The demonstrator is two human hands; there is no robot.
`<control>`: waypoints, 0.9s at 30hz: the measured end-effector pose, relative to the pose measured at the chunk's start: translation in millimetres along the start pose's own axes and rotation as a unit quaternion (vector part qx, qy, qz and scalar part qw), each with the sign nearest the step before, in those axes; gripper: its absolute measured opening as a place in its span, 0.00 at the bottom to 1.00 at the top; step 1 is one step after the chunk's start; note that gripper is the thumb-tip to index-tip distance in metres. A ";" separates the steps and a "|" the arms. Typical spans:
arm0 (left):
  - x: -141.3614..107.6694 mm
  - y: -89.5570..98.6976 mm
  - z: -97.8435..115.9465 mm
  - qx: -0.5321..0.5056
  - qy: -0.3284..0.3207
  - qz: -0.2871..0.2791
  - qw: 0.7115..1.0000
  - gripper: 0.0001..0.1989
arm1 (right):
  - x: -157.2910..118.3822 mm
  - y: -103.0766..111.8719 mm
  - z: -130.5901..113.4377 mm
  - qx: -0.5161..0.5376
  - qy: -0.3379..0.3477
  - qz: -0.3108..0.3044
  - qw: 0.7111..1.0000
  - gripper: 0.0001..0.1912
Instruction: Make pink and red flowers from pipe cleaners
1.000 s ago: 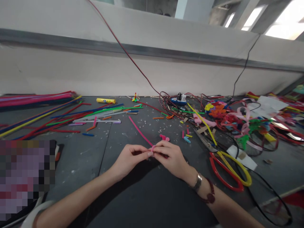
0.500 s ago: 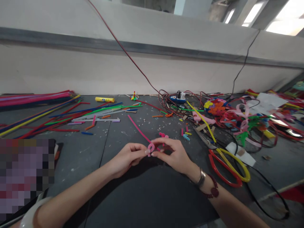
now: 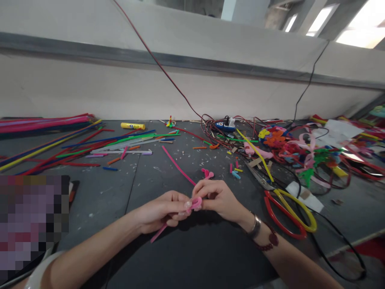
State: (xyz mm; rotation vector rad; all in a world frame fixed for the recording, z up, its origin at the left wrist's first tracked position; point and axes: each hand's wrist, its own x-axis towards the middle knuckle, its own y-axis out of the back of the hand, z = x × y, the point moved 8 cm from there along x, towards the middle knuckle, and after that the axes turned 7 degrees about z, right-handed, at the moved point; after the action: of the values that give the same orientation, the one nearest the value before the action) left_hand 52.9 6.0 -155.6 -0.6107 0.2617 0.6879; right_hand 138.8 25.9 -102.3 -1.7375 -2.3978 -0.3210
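**Pink strip (image 3: 197, 202) bent into a loop between the hands**

The strip is pinched by the fingertips of the left hand (image 3: 168, 208) and the right hand (image 3: 215, 198), closed on it together at the middle of the near tabletop (image 3: 192, 257). A straight tail (image 3: 158, 233), seemingly of the same strip, is left sticking out beneath the left hand.

The loop could be sprung open if the pinch is eased too soon, or be flattened if it is squeezed too hard. The tail could be caught on the tabletop and the curve twisted. The darker stem (image 3: 178, 165), its near end hidden by the right hand, could be knocked by the fingers.

A fuzzy, pliable surface is suggested by the strip. The stem is slim and gently curved; the pink bits (image 3: 207, 174) beyond are short and rounded. Metal blades and smooth, looped handles are shown by the scissors (image 3: 272, 190).
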 end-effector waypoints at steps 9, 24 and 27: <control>1.4 4.1 4.9 -0.015 -0.019 0.020 1.000 0.14 | 0.0 0.0 12.1 0.080 -0.053 0.061 0.993 0.03; -21.3 4.6 50.9 0.536 -0.394 0.264 0.698 0.09 | -1.4 10.4 46.8 -0.023 -0.200 0.109 0.974 0.16; -20.4 8.8 51.8 0.507 -0.373 0.283 0.724 0.08 | 0.0 18.1 43.4 -0.035 -0.185 0.147 0.971 0.15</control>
State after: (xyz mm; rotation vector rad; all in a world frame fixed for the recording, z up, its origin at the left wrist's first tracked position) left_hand 33.4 32.2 -109.7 0.8677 0.0238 1.1747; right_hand 155.7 42.9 -142.8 -2.3246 -2.3261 -0.0427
